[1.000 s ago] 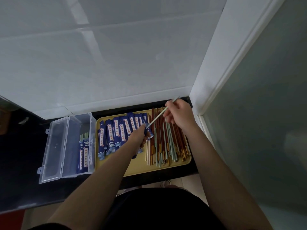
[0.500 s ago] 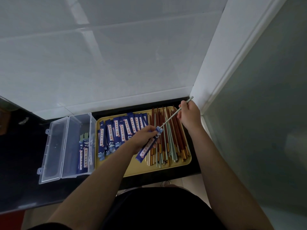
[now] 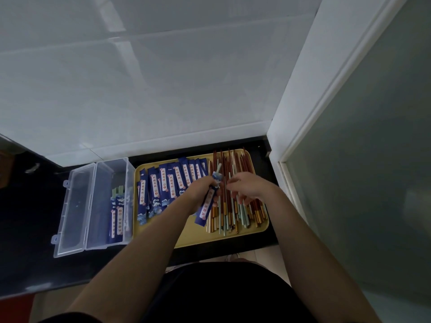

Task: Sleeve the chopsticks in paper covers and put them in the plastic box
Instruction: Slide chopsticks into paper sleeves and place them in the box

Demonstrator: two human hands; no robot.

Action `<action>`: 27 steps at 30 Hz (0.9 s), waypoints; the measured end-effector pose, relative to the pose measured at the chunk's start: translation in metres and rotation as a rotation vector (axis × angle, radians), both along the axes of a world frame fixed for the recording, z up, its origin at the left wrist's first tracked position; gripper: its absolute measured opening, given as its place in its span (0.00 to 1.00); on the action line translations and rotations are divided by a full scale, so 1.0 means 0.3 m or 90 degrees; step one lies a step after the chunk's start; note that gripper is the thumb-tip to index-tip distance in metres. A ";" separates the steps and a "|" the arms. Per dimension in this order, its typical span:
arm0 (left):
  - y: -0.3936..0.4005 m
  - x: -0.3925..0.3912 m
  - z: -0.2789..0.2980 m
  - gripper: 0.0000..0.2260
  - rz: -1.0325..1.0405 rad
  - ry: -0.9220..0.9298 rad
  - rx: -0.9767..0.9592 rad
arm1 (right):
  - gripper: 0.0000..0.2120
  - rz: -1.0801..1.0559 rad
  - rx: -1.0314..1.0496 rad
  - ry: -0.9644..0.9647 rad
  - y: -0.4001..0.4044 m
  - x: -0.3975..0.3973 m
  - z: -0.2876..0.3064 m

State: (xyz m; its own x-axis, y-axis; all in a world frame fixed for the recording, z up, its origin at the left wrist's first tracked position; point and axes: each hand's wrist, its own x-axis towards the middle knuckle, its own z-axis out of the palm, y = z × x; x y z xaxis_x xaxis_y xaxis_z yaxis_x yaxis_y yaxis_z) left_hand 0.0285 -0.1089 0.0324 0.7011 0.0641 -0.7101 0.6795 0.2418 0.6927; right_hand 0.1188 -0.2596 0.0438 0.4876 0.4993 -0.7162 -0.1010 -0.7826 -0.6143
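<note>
My left hand (image 3: pixel 201 191) grips a blue paper cover (image 3: pixel 208 204) at mid-frame, over the yellow tray (image 3: pixel 200 238). Half a second ago the pale green chopstick stood far out of the cover toward the upper right, pinched at its far end by my right hand. Now only a short pale tip (image 3: pixel 218 168) shows above the cover's mouth, so the chopstick has gone nearly all the way in. My right hand (image 3: pixel 250 188) has let go of it and moved down over the pile of loose chopsticks (image 3: pixel 235 213) in the right part of the tray; its fingers are loosely curled and I cannot see them holding anything, though the picture is blurred there.

I judge this cover holds one chopstick so far and the right hand is after its mate; the cover hides how many are inside. The spare covers (image 3: pixel 163 185) lie fanned across the left part of the tray. The clear plastic box (image 3: pixel 92 206) sits open at the left of the frame, beside the tray, with a few sleeved pairs (image 3: pixel 117 213) already lying in it.
</note>
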 end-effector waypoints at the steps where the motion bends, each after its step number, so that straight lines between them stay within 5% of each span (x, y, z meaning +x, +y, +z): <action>1: 0.002 -0.002 -0.003 0.06 0.011 0.005 -0.001 | 0.10 -0.012 -0.040 -0.035 0.005 -0.005 -0.032; 8: 0.004 -0.009 -0.018 0.09 0.083 0.010 -0.007 | 0.06 -0.017 -0.285 -0.216 0.000 -0.102 -0.205; 14: 0.005 -0.008 -0.020 0.10 0.092 0.013 -0.008 | 0.25 -0.057 -0.278 -0.224 0.016 -0.123 -0.240; 22: -0.001 0.003 -0.023 0.08 0.100 0.016 0.010 | 0.26 -0.090 -0.231 -0.228 -0.001 -0.110 -0.231; 27: -0.003 0.009 -0.035 0.10 0.143 0.056 0.006 | 0.27 -0.107 -0.083 -0.196 0.001 -0.068 -0.162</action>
State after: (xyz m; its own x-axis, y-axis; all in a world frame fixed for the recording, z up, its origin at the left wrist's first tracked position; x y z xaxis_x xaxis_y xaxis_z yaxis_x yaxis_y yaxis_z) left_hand 0.0313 -0.1098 0.0219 0.6033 0.2189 -0.7669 0.6675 0.3877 0.6357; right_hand 0.0983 -0.2594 -0.0047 0.7570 0.3082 -0.5761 -0.0607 -0.8447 -0.5318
